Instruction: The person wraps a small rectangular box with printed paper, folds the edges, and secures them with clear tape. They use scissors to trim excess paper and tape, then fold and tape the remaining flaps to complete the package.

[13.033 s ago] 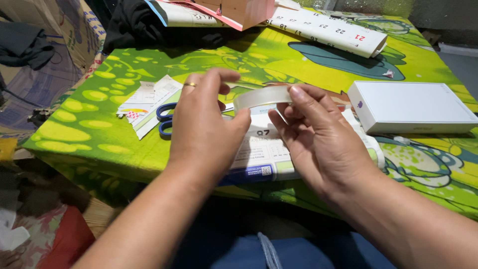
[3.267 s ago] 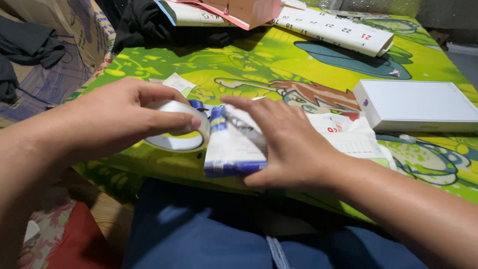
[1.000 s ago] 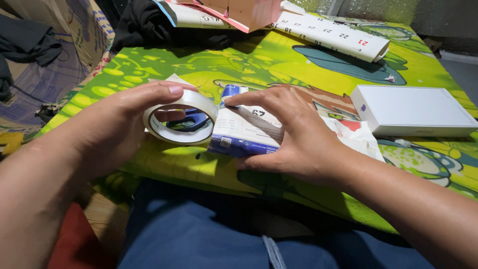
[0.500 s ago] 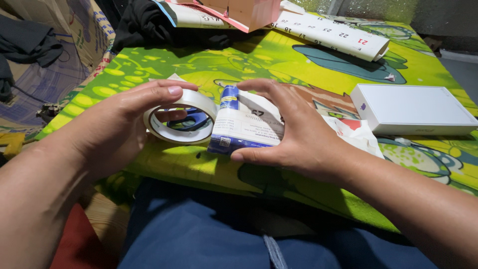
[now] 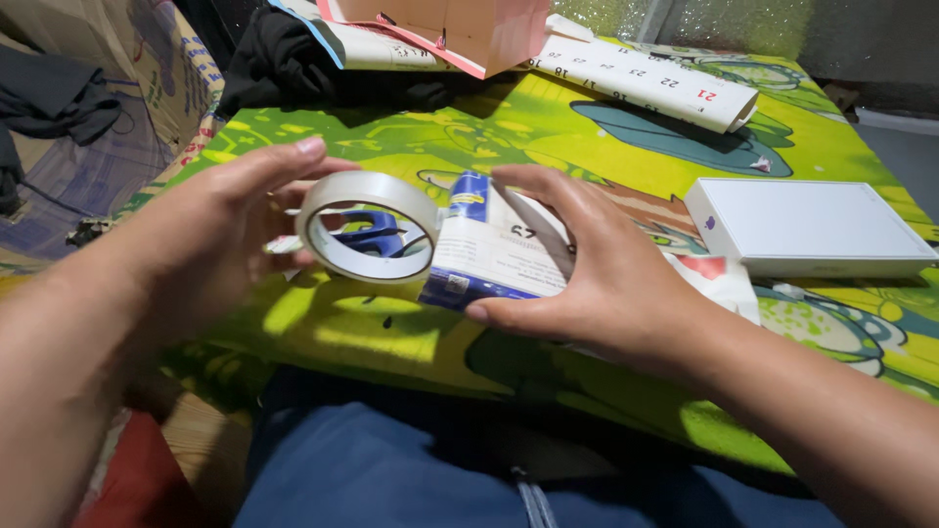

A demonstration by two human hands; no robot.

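Far left, beside the table, dark clothes (image 5: pixel 49 93) lie over a printed cardboard box (image 5: pixel 147 59). Your left hand (image 5: pixel 210 230) comes in from that side and is closed on the roll of clear tape (image 5: pixel 370 227): the forefinger lies over the top of the ring, and the other fingertips press on its left rim. The roll stands tilted on edge above the green cartoon-print tablecloth (image 5: pixel 323 332), with its right rim touching the parcel beside it. Through the hole in the roll you see the blue handles of the scissors (image 5: pixel 367 233), which lie on the cloth behind it.

Just right of the roll sits the small paper-wrapped parcel (image 5: pixel 489 256), white printed paper with a blue band along its left end and lower edge. Your right hand (image 5: pixel 597 279) is clamped on it, thumb along the near edge and fingers spread over the top and far side. Loose printed paper (image 5: pixel 719 279) spreads out from under that hand to the right.

At the back, a black garment (image 5: pixel 284 59) lies near a pink-edged open carton (image 5: pixel 469 29) and a rolled calendar sheet (image 5: pixel 646 83). Far right, well apart from your hands, a flat white box (image 5: pixel 807 223) rests on the cloth
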